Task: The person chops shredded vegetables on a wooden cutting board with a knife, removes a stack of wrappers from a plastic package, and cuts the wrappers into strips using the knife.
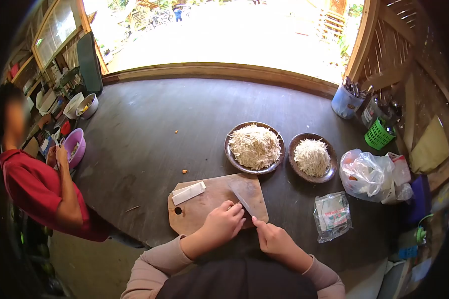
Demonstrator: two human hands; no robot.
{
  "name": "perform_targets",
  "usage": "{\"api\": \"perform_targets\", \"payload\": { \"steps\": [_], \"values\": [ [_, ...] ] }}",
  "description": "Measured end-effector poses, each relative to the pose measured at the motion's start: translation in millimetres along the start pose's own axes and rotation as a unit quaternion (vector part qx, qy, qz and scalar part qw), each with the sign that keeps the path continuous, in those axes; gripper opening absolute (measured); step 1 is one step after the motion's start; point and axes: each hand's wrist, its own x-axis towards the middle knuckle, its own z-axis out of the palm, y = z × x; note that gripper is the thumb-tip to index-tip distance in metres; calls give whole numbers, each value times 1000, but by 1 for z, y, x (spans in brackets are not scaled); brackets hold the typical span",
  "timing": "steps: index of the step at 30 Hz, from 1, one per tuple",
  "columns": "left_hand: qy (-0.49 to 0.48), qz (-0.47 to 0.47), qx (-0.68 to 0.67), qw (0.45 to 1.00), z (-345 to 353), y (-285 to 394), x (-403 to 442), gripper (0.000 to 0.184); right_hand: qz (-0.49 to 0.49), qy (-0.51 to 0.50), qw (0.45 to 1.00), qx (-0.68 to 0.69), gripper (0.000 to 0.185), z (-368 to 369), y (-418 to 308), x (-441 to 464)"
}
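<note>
While I watch remotely, the right hand [274,239] grips the knife [242,198].
The left hand [221,221] curls beside it over the cutting board [208,199], hold unclear; pale shreds [254,144] heap the larger dish [230,158], one o'clock, and smaller dish [296,169], two.

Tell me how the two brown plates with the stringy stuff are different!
The left plate is bigger than the right plate. The left pile is bigger than the right pile. The left plate is right by the cutting board; the right plate is nearer the plastic bag. Both are round and hold pale shreds.
</note>
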Motion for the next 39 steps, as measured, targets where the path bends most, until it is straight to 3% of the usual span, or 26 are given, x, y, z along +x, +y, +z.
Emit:
{"api": "perform_targets", "payload": {
  "steps": [4, 7, 22, 28, 34, 39],
  "values": [
    [-5, -1, 5, 1000, 0, 1, 1, 24, -37, 43, 998, 33, 36, 2, 4, 3],
    [-23, 4, 12, 1000, -3, -2, 1, 25, -19, 3, 1000, 23, 36, -6, -4, -1],
    [-32, -12, -16, 999, -4, 2, 1, 28, -26, 30, 999, 32, 34, 2, 7, 5],
    [-35, -10, -10, 999, -7, 0, 2, 29, 30, -41, 998, 44, 37, -11, -3, 3],
    [-29, -8, -8, 1000, -2, 0, 1, 28, -18, 18, 1000, 10, 34, 0, 3, 11],
    [-17, -9, -3, 1000, -3, -2, 0, 29, 36, -45, 997, 58, 37, -13, -4, 3]
  ]
}}
